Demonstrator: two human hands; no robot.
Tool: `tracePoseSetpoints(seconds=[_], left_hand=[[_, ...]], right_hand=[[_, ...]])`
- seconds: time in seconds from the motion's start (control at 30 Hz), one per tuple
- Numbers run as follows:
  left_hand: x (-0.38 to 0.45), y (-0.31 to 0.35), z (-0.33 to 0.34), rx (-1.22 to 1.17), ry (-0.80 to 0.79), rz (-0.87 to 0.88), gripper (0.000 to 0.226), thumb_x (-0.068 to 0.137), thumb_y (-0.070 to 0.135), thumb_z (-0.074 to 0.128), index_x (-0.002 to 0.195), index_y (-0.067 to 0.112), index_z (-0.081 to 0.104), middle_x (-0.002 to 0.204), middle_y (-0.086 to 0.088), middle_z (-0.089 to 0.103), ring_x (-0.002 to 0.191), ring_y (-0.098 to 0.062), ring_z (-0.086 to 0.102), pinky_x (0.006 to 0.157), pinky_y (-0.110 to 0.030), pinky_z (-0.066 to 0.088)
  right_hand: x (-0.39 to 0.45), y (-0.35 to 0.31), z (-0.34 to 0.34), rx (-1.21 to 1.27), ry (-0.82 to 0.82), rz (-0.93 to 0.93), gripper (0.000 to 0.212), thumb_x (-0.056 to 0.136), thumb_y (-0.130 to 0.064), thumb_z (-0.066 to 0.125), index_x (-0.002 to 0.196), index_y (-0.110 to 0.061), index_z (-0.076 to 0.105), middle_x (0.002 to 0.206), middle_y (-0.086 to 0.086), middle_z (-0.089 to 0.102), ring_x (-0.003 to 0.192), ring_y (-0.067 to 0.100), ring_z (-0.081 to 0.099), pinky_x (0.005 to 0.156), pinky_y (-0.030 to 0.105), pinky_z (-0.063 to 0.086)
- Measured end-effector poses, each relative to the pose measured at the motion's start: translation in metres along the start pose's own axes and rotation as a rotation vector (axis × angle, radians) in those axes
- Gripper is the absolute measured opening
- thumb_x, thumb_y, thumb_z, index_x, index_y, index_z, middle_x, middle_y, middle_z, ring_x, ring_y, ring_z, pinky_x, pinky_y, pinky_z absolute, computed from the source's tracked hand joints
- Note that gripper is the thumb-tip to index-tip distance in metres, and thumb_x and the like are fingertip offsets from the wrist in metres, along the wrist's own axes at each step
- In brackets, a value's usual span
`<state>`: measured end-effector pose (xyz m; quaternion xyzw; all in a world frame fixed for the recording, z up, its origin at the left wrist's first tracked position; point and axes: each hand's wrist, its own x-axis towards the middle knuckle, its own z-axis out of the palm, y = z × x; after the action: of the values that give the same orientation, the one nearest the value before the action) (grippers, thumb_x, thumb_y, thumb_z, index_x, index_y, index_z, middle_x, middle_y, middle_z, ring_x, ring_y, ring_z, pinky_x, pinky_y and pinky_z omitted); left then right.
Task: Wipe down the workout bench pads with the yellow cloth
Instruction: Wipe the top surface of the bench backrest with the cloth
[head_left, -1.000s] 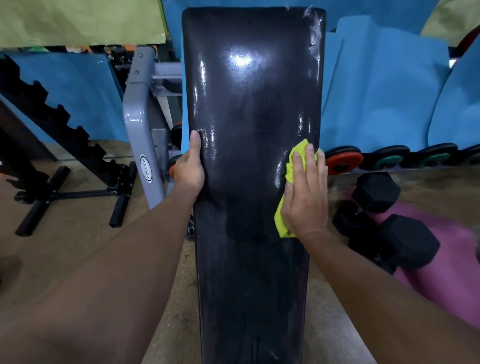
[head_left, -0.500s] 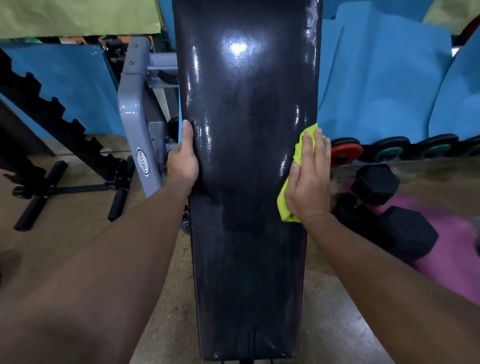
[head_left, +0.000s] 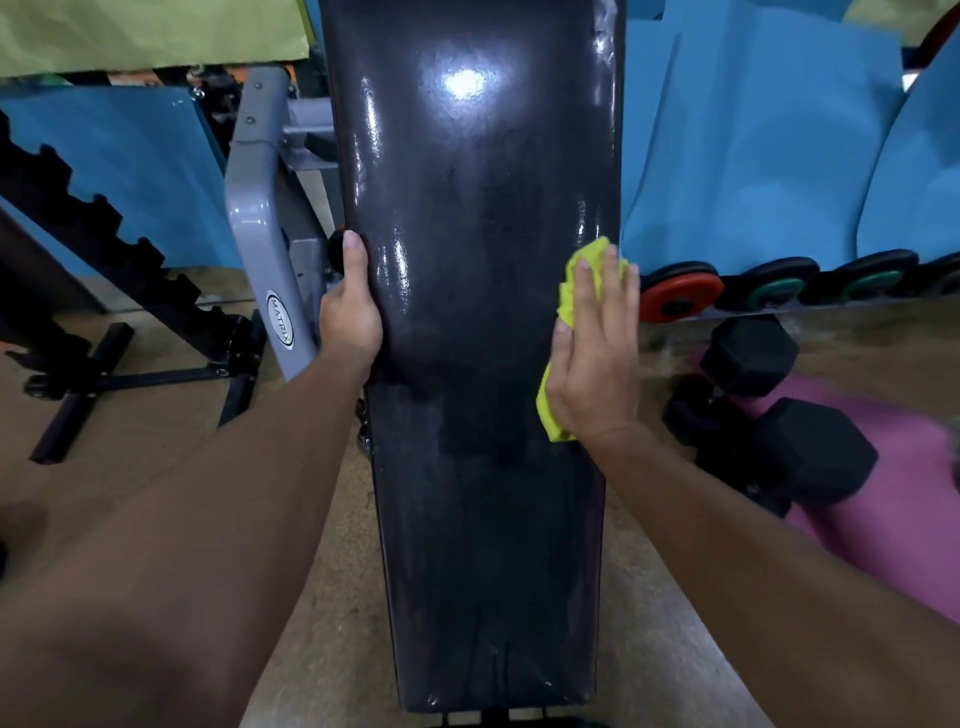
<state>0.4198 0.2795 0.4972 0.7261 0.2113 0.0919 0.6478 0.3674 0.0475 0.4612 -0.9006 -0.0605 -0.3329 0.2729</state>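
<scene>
A long black glossy bench pad (head_left: 478, 364) runs up the middle of the view, tilted away from me. My left hand (head_left: 349, 312) grips its left edge, thumb lying on the pad's face. My right hand (head_left: 595, 358) lies flat against the pad's right edge and presses the yellow cloth (head_left: 574, 291) onto it. The cloth sticks out above my fingertips and below my palm; its middle is hidden under the hand.
A grey Matrix bench frame (head_left: 260, 249) stands left of the pad, with a black notched rack (head_left: 104, 244) beyond it. Right of the pad, black hex dumbbells (head_left: 779, 431) lie by a pink mat (head_left: 893, 493). Weight plates (head_left: 680, 291) line blue mats (head_left: 753, 145).
My right hand has slid the cloth a little farther up the pad's right edge. The left hand keeps its grip on the left edge. The view has shifted closer to the pad.
</scene>
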Motion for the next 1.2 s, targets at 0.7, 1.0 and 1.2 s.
tracePoseSetpoints(seconds=[0.7,1.0,1.2], left_hand=[[0.007,-0.025,-0.011,-0.036,-0.067,-0.058,0.126,0.042,0.117,0.042,0.129,0.032,0.077,0.136,0.005,0.072,0.128,-0.017,0.065,0.121,-0.041,0.044],[-0.019,-0.025,-0.012,-0.007,-0.086,-0.037,0.085,0.061,0.105,0.039,0.101,0.038,0.073,0.128,0.004,0.073,0.122,-0.018,0.067,0.119,-0.040,0.045],[-0.020,-0.028,-0.010,0.010,-0.088,-0.039,0.069,0.091,0.089,0.039,0.092,0.027,0.071,0.115,0.007,0.071,0.113,-0.016,0.065,0.118,-0.038,0.045]], right_hand=[[-0.052,0.020,0.003,-0.100,-0.068,-0.002,0.058,0.102,-0.017,0.038,0.158,-0.006,0.028,0.168,0.018,0.015,0.156,0.039,0.007,0.123,0.058,0.022],[-0.059,-0.022,0.028,-0.133,-0.039,-0.102,0.056,0.102,-0.015,0.043,0.157,-0.010,0.034,0.167,0.018,0.020,0.155,0.042,0.010,0.125,0.058,0.015],[-0.043,-0.014,0.018,-0.136,-0.010,-0.042,0.058,0.101,-0.017,0.041,0.157,-0.011,0.033,0.168,0.017,0.016,0.156,0.041,0.008,0.127,0.055,0.011]])
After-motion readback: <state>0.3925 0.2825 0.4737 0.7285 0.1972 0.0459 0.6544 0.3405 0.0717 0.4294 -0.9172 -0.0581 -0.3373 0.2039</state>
